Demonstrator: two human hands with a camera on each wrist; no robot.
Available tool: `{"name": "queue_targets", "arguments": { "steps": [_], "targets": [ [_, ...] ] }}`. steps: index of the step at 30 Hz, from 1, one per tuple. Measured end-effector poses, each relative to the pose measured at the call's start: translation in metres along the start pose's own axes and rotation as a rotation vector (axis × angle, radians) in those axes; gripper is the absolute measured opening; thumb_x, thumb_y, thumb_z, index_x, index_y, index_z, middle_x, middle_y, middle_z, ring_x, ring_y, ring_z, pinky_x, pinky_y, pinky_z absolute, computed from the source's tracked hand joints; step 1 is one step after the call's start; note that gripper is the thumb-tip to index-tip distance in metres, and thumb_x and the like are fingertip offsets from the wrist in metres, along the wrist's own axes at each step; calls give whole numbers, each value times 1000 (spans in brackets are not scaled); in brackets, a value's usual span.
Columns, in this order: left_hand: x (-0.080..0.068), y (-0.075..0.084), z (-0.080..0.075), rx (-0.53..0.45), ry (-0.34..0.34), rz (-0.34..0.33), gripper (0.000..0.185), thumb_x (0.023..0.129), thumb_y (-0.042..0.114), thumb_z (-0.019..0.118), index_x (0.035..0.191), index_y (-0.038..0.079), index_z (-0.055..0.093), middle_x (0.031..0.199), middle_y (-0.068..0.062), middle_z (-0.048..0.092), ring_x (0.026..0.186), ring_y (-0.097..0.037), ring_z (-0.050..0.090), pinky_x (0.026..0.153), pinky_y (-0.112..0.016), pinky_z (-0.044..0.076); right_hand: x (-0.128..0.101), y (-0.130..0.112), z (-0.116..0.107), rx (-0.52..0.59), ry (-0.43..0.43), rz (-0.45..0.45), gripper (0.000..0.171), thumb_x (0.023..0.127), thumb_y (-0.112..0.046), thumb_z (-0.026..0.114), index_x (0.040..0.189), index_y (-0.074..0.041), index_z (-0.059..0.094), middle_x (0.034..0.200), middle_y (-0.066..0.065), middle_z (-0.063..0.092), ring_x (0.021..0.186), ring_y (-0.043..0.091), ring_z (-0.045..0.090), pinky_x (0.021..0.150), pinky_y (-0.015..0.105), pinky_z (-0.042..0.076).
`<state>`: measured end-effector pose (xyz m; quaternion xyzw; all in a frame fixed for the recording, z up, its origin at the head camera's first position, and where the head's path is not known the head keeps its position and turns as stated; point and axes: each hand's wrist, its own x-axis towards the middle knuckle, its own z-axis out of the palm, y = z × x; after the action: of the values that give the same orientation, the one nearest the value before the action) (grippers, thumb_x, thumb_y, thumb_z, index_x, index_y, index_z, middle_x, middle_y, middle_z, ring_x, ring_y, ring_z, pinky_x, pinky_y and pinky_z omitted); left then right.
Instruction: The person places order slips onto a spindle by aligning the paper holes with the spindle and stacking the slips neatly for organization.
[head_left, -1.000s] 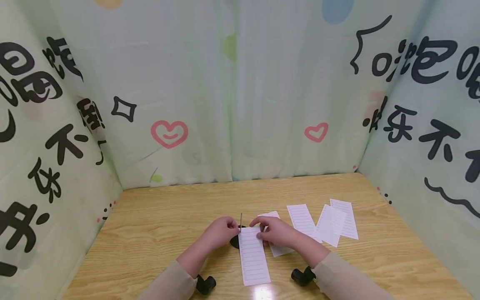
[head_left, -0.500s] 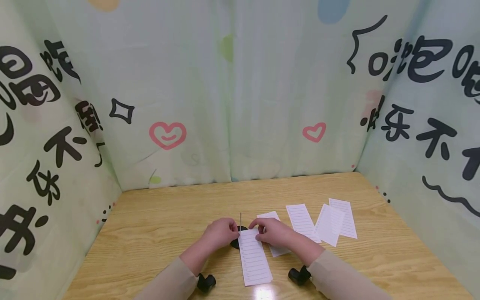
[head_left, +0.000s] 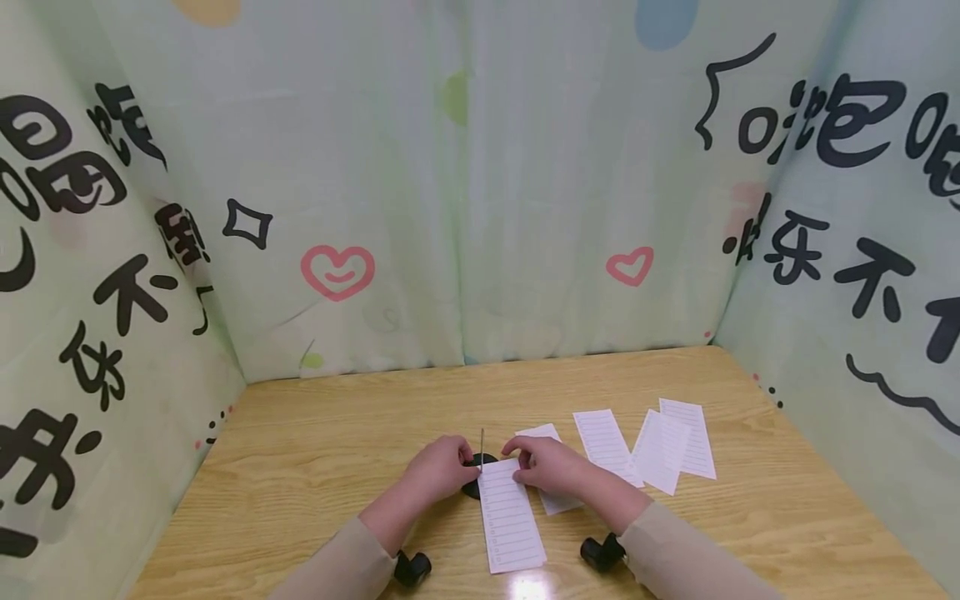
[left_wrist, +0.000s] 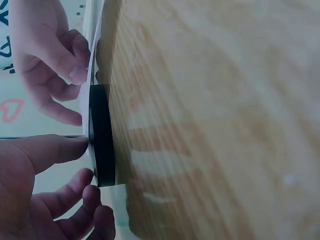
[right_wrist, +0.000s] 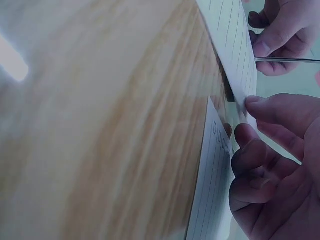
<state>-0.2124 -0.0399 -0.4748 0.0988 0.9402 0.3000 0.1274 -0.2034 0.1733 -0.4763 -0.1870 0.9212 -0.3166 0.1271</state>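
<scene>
Two hands meet at the middle of the desk (head_left: 315, 450) over a lined paper slip (head_left: 512, 521). The left hand (head_left: 438, 468) and right hand (head_left: 547, 463) each pinch the slip's far end with curled fingers, holding it over a round black base (head_left: 474, 487) bearing an upright metal spike (head_left: 482, 440). Four more slips (head_left: 660, 446) lie just right of them.
</scene>
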Motion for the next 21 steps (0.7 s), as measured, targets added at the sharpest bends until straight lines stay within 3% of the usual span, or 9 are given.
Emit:
{"name": "queue_targets", "arguments": {
  "steps": [6, 13, 21],
  "targets": [
    [-1, -6, 3, -32, 19, -22, 34, 84, 28, 80, 107, 9, 63, 90, -3, 59, 80, -22, 53, 75, -40, 47, -3, 6, -5, -2, 39, -12, 31, 91, -12, 71, 121, -12, 64, 84, -5, 56, 67, 12, 50, 63, 30, 42],
    [-9, -11, 0, -20, -3, 13, 43, 83, 29, 80, 118, 10, 64, 83, -2, 54, 73, -19, 51, 65, -36, 40, -9, 19, -15, -37, 84, -1, 33, 89, -14, 72, 122, -11, 64, 83, -5, 54, 61, 10, 45, 60, 28, 39],
    [-13, -15, -2, 6, -33, 57, 57, 80, 31, 83, 129, 10, 63, 88, -2, 54, 78, -20, 50, 68, -38, 40, -9, 31, -28, -52, 100, 71, 43, 87, -18, 76, 127, -7, 63, 82, -2, 52, 62, 12, 44, 58, 28, 37]
  ]
}}
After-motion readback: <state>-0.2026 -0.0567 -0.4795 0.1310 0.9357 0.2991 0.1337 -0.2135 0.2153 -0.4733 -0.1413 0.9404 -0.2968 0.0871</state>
